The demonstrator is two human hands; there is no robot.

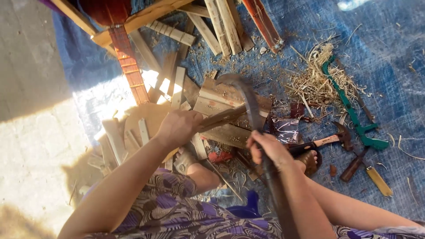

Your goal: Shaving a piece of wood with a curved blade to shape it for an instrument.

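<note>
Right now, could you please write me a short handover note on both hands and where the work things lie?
Left hand: closed around a thin wooden stick, held out over the wood scraps.
Right hand: closed on the handle of a long curved blade, whose edge rests against the stick.
Around: a hammer and a green saw frame lie on the blue tarp to the right, beside a heap of shavings.
Done: shavings and cut slats already cover the tarp.
Left: the stick is still in hand under the blade; how far it is trimmed cannot be told.
</note>
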